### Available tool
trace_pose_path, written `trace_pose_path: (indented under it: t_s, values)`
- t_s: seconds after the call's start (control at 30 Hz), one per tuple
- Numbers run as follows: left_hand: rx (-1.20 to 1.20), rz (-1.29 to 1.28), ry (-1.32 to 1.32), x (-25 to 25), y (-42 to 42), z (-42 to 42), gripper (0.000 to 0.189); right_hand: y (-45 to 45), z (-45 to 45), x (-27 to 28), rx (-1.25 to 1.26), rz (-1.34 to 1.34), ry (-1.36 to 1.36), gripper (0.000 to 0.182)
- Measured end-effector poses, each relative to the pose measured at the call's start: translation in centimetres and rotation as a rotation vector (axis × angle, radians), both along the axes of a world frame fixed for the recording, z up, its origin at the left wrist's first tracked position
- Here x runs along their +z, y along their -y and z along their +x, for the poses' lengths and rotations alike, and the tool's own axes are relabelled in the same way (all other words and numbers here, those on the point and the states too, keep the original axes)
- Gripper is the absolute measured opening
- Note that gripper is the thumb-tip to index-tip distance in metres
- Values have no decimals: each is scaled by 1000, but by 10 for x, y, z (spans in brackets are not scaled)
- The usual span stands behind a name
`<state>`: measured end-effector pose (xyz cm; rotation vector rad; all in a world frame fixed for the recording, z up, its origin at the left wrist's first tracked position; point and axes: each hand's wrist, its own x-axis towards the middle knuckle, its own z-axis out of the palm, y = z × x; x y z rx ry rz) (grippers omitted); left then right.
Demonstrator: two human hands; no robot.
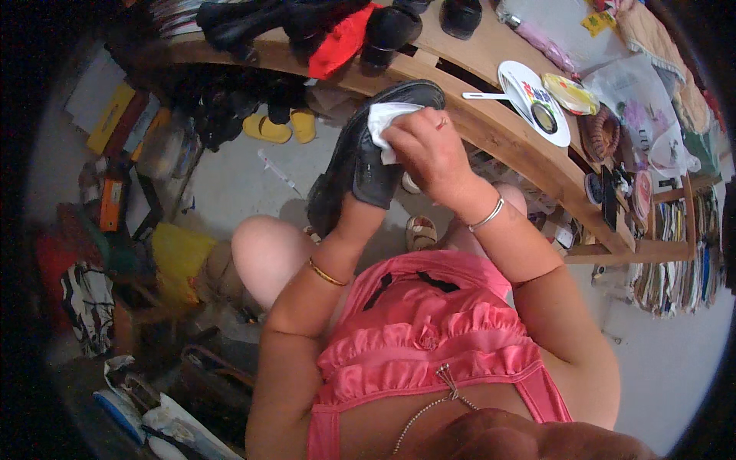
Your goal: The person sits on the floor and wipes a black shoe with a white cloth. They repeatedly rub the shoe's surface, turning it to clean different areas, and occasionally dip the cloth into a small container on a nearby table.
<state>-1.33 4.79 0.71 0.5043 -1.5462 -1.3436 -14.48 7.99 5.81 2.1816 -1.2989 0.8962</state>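
A black leather shoe (376, 172) is held up before me, its toe pointing away and to the right. My left hand (363, 215) goes into the shoe's opening and bears it from inside; the fingers are hidden, and only the wrist end shows. With bent fingers, my right hand (432, 150) grips a white cloth or tissue (386, 118) and presses it against the upper near the toe. A ring sits on one right finger.
Along a wooden bench (489, 135) lie black shoes (394, 27), a red cloth (344, 43), a white hand fan (532, 95) and a clear plastic bag (638, 109). Yellow slippers (276, 127) rest on the floor beyond the shoe. Boxes and bags (184, 259) crowd the left side.
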Motion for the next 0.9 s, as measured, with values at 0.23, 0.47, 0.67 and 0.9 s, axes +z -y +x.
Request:
trace_pose_path:
  t_s: [0.23,0.47,0.67,0.9]
  values:
    - [109,-369,165,6,12,1,41,5,-16,-1,-18,-49,47,36]
    - [33,-94,-6,2,3,11,44,2,-20,-9,-99,-83,24,27]
    - [-316,376,-626,19,0,2,36,-20,11,-20,61,14,73,28]
    - [75,-311,-110,14,4,5,38,-3,-11,1,-174,-104,126,29]
